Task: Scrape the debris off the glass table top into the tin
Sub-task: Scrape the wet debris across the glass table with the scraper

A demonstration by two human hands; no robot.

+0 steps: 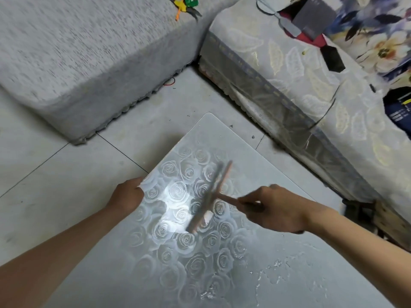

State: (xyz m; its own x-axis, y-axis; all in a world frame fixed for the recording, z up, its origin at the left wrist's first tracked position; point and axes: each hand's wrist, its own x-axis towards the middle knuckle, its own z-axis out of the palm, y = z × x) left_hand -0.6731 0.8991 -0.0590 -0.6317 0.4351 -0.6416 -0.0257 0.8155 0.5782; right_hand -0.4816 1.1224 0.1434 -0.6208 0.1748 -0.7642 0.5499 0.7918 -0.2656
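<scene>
Right hand: grip curled round the handle of a T-shaped scraper, blade over the middle of the rose-patterned glass tabletop (blade is blurred, can't tell if it's touching). Left hand: grip curled over the tabletop's left edge, steadying it. Debris is pale crusty flecks and streaks on the near right part, well apart from the blade. Tin not in view.

Handling guess: the scraper is light and stiff, so hold the handle end and keep the blade low-angled. Glass is hard, slick and chip-prone at the edges, so use even pressure and no jabbing. Residue looks stuck on.
</scene>
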